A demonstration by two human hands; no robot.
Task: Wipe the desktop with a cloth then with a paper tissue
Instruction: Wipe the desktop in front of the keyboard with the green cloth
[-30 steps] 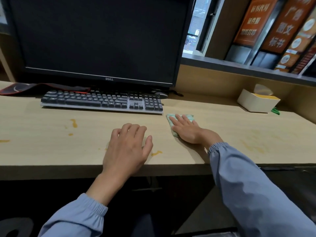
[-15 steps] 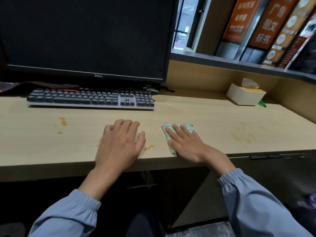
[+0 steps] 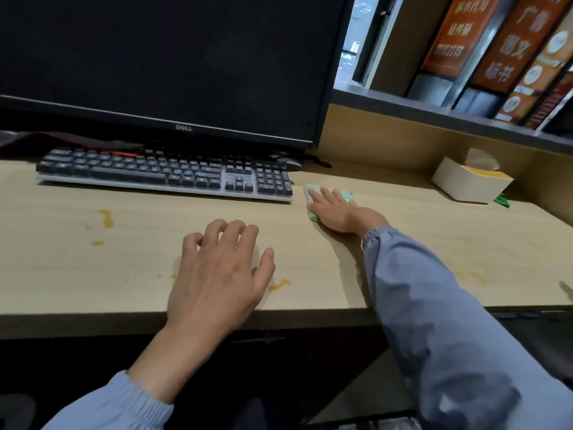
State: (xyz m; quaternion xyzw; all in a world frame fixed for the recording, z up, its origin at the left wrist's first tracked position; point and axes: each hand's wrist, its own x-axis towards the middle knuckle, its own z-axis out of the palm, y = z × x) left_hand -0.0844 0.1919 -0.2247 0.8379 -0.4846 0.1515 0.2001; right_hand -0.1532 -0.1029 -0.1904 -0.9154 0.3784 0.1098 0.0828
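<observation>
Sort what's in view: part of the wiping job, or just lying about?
Job: cloth pressed flat under right hand; desktop; yellow stains; tissue box; left hand resting on the desktop.
Lying about: keyboard; monitor; orange signs.

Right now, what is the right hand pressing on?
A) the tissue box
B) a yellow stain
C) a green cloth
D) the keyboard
C: the right hand lies flat on the green cloth, just right of the keyboard.
</observation>
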